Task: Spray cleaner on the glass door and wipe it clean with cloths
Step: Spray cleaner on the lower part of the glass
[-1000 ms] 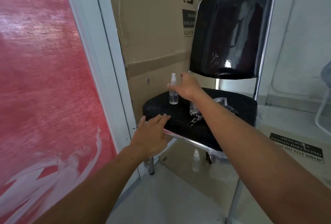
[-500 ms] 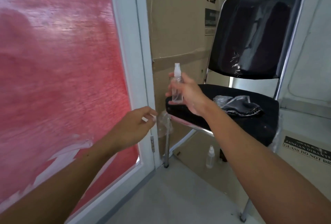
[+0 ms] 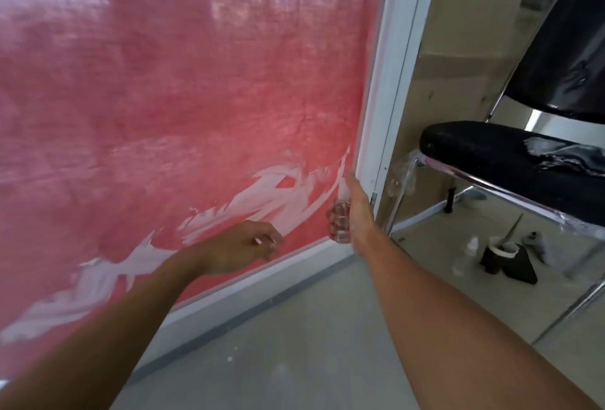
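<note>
The glass door [image 3: 183, 88] fills the left and middle of the view, red behind the pane, with white smears low down. My right hand [image 3: 358, 213] grips a small clear spray bottle [image 3: 340, 219] upright, close to the lower right corner of the pane by the white frame [image 3: 383, 88]. My left hand [image 3: 242, 246] hovers near the glass at the smears with loosely curled fingers, holding nothing that I can see. A dark cloth [image 3: 563, 156] lies on the black chair seat [image 3: 474, 147] at the right.
A black chair with chrome legs stands right of the door, in front of a cardboard sheet [image 3: 474, 16]. Under it on the floor are another small bottle [image 3: 468, 254] and a dark container with a stick [image 3: 501, 250]. Grey floor [image 3: 294, 344] lies below.
My right hand lifted the spray bottle off the chair seat and carried it left and down to the glass. My left hand left the seat edge and moved to the pane. The view swung left.
</note>
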The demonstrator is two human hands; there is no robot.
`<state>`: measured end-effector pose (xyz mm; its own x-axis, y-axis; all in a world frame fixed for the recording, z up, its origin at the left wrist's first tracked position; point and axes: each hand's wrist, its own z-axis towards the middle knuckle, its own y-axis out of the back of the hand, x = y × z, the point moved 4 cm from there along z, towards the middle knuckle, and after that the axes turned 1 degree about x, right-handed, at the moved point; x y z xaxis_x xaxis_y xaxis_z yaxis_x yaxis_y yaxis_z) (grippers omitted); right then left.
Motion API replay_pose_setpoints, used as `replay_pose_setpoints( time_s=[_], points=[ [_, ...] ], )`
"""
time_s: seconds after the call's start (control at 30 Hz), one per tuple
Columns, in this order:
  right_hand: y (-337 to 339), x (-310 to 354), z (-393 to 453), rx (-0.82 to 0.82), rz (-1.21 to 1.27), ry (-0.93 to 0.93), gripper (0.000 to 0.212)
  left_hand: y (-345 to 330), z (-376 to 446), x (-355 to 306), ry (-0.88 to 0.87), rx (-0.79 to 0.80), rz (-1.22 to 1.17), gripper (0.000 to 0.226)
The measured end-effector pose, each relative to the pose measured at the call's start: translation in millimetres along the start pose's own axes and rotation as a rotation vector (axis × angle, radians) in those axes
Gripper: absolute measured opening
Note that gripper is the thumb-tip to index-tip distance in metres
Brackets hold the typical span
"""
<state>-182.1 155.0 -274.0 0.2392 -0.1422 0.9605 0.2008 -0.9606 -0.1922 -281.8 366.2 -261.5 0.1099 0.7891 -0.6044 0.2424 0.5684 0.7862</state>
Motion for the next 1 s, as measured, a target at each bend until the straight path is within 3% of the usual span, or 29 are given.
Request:
replay_pose_setpoints(
  time_s=[0.17,0.27,0.4,0.5,0.6,0.73,0.87,1.0],
  points=[
    [-17,-20,-6,-0.186,-0.117,0.073,0.07,-1,-22,39,0.122,0.044,-0.127,0.018],
    [-25,-18,5,-0.278,-0.167,0.151,0.068,4,-29,45,0.108,0.013,-0.147,0.019],
    [-28,-25,16,-0.373,-0.243,0.224,0.072,29,-35,42,-0.065,-0.22,0.063,0.022],
    [-28,-37,22,-0.279,-0.161,0.232,0.065,48,-38,38,-0.204,-0.412,0.286,0.029],
    [-30,-43,22,-0.16,-0.132,0.202,0.063,58,-41,33,-0.236,-0.496,0.318,0.029],
    [-31,-34,25,-0.068,-0.112,0.224,0.061,63,-43,35,-0.239,-0.51,0.272,0.027],
    [-28,-43,29,0.02,-0.067,0.072,0.068,68,-44,38,-0.234,-0.518,0.252,0.027],
    [-26,-44,29,-0.001,-0.093,0.101,0.067,70,-44,39,-0.238,-0.537,0.259,0.027]
  ],
)
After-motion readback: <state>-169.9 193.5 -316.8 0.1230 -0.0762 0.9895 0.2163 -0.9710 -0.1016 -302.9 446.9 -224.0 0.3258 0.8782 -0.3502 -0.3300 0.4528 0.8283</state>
